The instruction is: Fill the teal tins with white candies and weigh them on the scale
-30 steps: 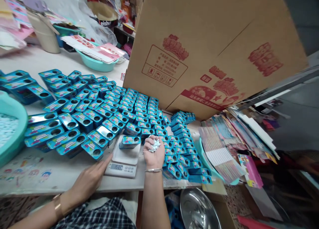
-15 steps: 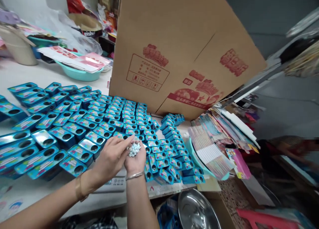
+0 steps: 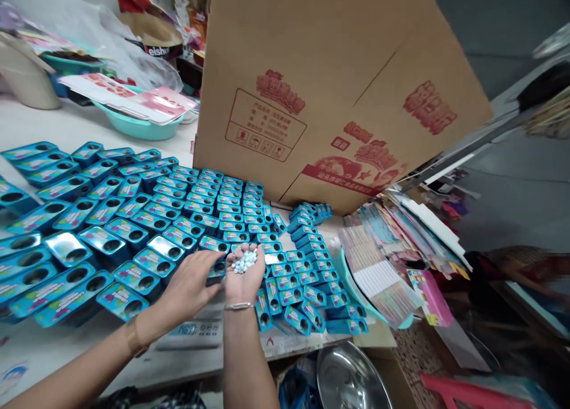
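Cupped palm up, my right hand holds a small heap of pale blue candies; a silver bracelet circles its wrist. Just left of it is my left hand, its thumb and fingers apart and nothing visible between them. Both hands are over the front of many blue tins standing in rows, each with a round dark hole in its top. Under the left hand, partly hidden, a scale shows a lit display.
A large cardboard box stands behind the tins. To the right, a turquoise basin holds printed sheets, beside stacked packaging. Below the table edge is a metal bowl. Another basin sits at back left.
My left hand has moved left and down, away from the candies, uncovering the scale's display. The right hand stays cupped around the candies. The view has shifted slightly.
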`<action>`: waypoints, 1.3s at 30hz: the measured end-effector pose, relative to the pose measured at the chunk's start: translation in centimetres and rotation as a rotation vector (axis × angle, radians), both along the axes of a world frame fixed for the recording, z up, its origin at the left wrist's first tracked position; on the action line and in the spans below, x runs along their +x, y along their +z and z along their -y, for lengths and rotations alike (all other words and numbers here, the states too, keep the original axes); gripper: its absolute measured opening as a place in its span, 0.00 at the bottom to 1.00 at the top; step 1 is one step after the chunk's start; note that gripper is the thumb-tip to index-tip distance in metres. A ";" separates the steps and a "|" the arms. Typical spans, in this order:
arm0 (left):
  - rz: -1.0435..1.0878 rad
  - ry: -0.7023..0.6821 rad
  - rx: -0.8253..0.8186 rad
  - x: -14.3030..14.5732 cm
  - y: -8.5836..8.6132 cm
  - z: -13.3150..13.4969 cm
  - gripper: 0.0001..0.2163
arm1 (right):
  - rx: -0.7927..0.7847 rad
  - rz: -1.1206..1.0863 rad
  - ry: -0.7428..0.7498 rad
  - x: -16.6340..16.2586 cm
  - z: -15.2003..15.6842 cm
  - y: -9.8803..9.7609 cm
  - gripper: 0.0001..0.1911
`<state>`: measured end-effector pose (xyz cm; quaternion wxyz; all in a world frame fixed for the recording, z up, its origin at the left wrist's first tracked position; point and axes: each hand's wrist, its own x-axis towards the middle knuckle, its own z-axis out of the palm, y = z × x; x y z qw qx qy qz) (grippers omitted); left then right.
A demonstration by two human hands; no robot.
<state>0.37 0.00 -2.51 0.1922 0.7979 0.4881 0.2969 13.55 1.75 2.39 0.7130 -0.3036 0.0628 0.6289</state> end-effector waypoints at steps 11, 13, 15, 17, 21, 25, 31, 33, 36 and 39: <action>0.043 0.052 -0.025 0.6 0.3 -0.3 0.16 | -0.023 0.137 -0.042 -0.8 -0.3 0.7 0.14; 0.044 0.056 -0.019 0.6 0.4 -0.3 0.16 | -0.010 0.158 -0.040 -0.8 -0.3 0.6 0.13; 0.044 0.060 -0.010 0.6 0.4 -0.2 0.16 | 0.005 0.199 -0.033 -0.9 -0.3 0.5 0.13; 0.044 0.063 -0.001 0.6 0.5 -0.2 0.16 | 0.010 0.240 -0.029 -1.0 -0.3 0.3 0.13; 0.042 0.053 0.008 0.6 0.5 -0.2 0.16 | 0.009 0.253 -0.030 -1.1 -0.2 0.3 0.14; 0.042 0.044 0.006 0.5 0.5 -0.3 0.16 | 0.015 0.244 -0.019 -1.0 -0.1 0.3 0.13; 0.033 0.046 0.009 0.5 0.8 -0.1 0.16 | 0.024 0.302 -0.008 -1.1 0.1 0.2 0.14; 0.030 0.048 0.009 0.5 0.8 -0.1 0.16 | 0.024 0.322 -0.013 -1.2 0.1 0.3 0.14; 0.028 0.044 0.004 0.5 0.7 -0.1 0.17 | 0.027 0.322 -0.016 -1.3 0.2 0.5 0.14; 0.032 0.033 -0.003 0.5 0.4 -0.2 0.17 | 0.032 0.270 -0.012 -1.2 0.2 0.7 0.14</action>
